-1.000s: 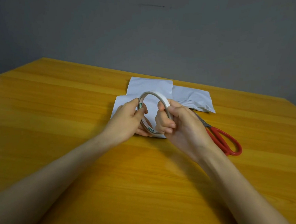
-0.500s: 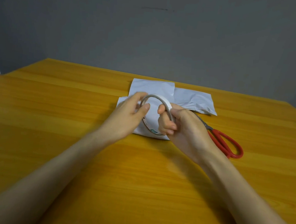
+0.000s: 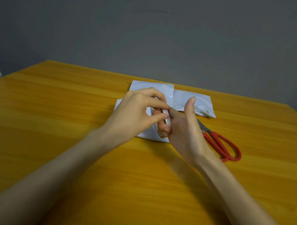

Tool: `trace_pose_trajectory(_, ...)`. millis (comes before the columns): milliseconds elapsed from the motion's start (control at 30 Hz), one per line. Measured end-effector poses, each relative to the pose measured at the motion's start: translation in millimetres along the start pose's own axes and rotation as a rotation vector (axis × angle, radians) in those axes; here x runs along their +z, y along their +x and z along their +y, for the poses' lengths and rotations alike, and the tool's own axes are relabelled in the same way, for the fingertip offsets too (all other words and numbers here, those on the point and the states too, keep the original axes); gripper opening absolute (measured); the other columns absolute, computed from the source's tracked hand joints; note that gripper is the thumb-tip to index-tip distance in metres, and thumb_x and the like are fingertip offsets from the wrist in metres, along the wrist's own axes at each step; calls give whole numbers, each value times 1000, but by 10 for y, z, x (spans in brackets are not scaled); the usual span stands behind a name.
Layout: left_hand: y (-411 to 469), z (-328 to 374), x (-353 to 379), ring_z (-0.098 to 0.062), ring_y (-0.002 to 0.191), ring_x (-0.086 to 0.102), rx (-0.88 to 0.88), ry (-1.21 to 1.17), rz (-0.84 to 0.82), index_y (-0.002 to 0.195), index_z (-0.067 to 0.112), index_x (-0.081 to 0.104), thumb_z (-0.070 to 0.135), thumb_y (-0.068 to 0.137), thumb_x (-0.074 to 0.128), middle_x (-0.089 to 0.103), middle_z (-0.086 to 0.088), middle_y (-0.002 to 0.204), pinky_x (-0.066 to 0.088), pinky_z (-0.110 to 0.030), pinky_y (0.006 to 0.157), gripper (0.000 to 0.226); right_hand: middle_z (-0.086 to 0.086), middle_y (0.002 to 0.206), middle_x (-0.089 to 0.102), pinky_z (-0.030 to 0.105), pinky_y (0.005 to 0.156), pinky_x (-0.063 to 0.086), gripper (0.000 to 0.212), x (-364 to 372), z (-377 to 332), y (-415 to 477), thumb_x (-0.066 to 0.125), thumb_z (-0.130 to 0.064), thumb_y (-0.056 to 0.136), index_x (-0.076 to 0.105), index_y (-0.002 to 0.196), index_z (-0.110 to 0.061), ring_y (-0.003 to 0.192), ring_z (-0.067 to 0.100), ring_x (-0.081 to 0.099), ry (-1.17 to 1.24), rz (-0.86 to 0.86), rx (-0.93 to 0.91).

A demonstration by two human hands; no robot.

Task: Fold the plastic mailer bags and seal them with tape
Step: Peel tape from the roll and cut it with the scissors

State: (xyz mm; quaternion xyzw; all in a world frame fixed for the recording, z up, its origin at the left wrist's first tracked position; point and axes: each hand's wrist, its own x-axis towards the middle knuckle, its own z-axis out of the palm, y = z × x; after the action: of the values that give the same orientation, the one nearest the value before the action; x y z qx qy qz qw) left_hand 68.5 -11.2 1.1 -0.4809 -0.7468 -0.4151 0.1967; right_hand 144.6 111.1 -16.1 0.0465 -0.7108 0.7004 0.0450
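A thin white tape roll stands edge-on between my two hands, mostly hidden by them. My right hand grips it, fingers hooked through its hole and thumb raised. My left hand pinches at the roll's upper rim with thumb and fingertips. Beneath the hands lies a folded white mailer bag. Behind it lie two more white mailers, one at the back centre and one at the back right.
Red-handled scissors lie on the wooden table just right of my right hand, blades pointing toward the mailers. A grey wall rises behind the table's far edge.
The roll has turned from showing its ring to edge-on. My left hand moved up over its top and now pinches there. My right thumb has lifted.
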Motion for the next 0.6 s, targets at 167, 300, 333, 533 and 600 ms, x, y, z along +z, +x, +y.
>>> trace_pose_trajectory(167, 71, 36, -52, -11, 84, 65, 29, 99, -44, 88, 9, 76, 6, 82, 67, 72, -2, 92, 47, -14, 77, 12, -13, 57, 36, 25, 58, 25, 109, 8, 73, 54, 16, -96, 58, 53, 104, -4, 60, 7, 28, -227, 61, -56)
trace_pose_trajectory(300, 35, -69, 5, -24, 75, 64, 301, 337, -95, 86, 4, 69, 9, 87, 47, 69, -8, 83, 54, -33, 64, 22, -11, 56, 36, 22, 55, 26, 79, 19, 43, 58, 10, -84, 73, 50, 81, -16, 56, 8, 28, -93, 46, -48)
trace_pose_trajectory(333, 34, -82, 28, -23, 74, 63, 275, 323, -76, 85, 4, 67, 10, 88, 47, 67, -8, 82, 52, -34, 64, 21, -8, 57, 36, 22, 55, 25, 77, 15, 38, 53, 7, -76, 80, 52, 84, -14, 57, 9, 28, -51, 47, -35)
trace_pose_trajectory(533, 83, 7, 50, -4, 69, 63, -258, -323, 51, 74, 15, 63, 3, 89, 58, 64, 5, 75, 51, -17, 71, 19, 1, 57, 58, 23, 70, 41, 29, 5, 22, 1, 31, -31, 102, 49, 106, -9, 59, 11, 54, -134, 167, -59)
trace_pose_trajectory(600, 85, 45, 20, -8, 67, 64, -357, -448, 27, 73, 18, 61, 1, 88, 58, 63, 2, 75, 52, -16, 70, 23, 3, 62, 66, 26, 77, 49, 8, 3, 23, -17, 36, -18, 102, 39, 107, -12, 63, 15, 65, -77, 189, -82)
